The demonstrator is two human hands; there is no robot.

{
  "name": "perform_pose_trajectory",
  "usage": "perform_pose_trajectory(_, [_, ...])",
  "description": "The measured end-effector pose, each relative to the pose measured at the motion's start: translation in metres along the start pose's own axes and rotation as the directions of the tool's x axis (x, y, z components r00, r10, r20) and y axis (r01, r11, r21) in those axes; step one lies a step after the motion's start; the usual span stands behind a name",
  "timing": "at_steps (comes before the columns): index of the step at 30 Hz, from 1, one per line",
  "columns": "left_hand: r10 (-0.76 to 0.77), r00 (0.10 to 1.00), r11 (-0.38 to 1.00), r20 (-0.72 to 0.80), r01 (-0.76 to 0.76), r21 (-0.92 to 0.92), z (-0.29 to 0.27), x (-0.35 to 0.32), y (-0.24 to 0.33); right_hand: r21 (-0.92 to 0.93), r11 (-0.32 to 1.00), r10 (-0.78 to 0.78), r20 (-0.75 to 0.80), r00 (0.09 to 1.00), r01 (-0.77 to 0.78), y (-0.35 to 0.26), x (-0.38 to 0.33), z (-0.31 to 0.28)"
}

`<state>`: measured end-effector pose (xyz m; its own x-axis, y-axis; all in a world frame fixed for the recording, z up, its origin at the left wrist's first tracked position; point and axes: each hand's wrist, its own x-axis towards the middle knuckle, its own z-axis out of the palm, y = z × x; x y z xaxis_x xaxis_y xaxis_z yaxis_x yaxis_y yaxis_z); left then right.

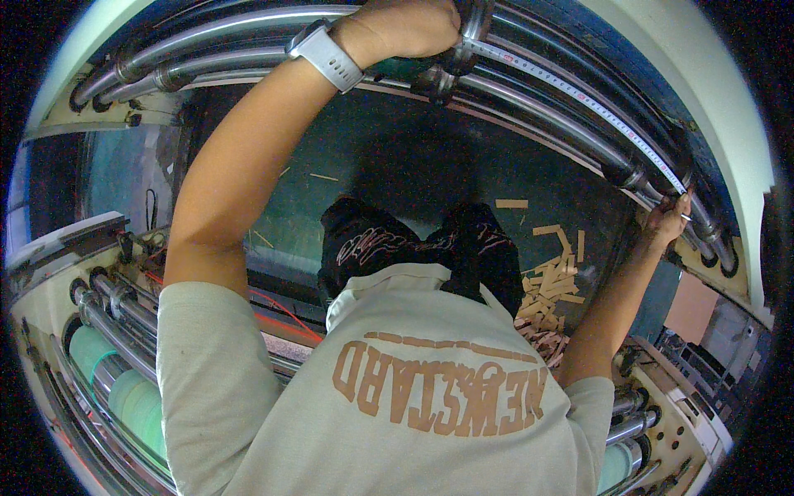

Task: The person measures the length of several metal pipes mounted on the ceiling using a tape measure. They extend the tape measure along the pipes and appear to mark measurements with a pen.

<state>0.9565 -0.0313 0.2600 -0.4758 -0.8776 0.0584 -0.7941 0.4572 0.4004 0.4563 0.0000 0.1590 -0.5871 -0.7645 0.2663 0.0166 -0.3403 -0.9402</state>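
Note:
I stand inside a machine between rows of steel rollers. My left hand, with a white wristwatch on the wrist, is closed on the near end of a white measuring tape by a black collar on the shafts overhead. The tape stretches along the shafts to the right. My right hand pinches its far end against a roller near the right frame. My beige shirt and dark trousers fill the lower middle.
Cream machine frames curve around on both sides. More steel rollers and green-wrapped rollers lie at lower left and lower right. Several cardboard strips litter the dark green floor. Red cables run near my left hip.

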Motion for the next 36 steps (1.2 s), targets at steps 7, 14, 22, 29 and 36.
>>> perform_pose_trajectory(7, [0.015, 1.0, 0.999, 0.009, -0.015, -0.045, 0.005, 0.006, -0.004, 0.046, 0.999, -0.006, -0.015, 1.0, 0.007, -0.009, -0.008, 0.007])
perform_pose_trajectory(14, [-0.058, 0.998, 0.996, 0.015, 0.059, -0.069, 0.002, 0.004, 0.002, 0.019, 1.0, -0.002, -0.061, 0.998, 0.004, -0.005, -0.005, 0.009])
perform_pose_trajectory(22, [-0.057, 0.998, 0.998, 0.02, 0.057, -0.035, -0.001, 0.001, 0.004, -0.072, 0.997, -0.019, 0.057, 0.998, 0.023, 0.017, 0.019, -0.029])
perform_pose_trajectory(29, [0.479, 0.874, 0.748, 0.079, -0.454, 0.484, 0.041, 0.019, -0.068, 0.035, 0.993, 0.112, 0.098, 0.989, -0.116, 0.021, 0.025, -0.043])
perform_pose_trajectory(36, [0.142, 0.987, 0.985, -0.069, -0.134, 0.111, 0.02, -0.004, -0.031, 0.062, 0.993, 0.115, -0.183, 0.976, -0.105, 0.005, -0.007, -0.006])
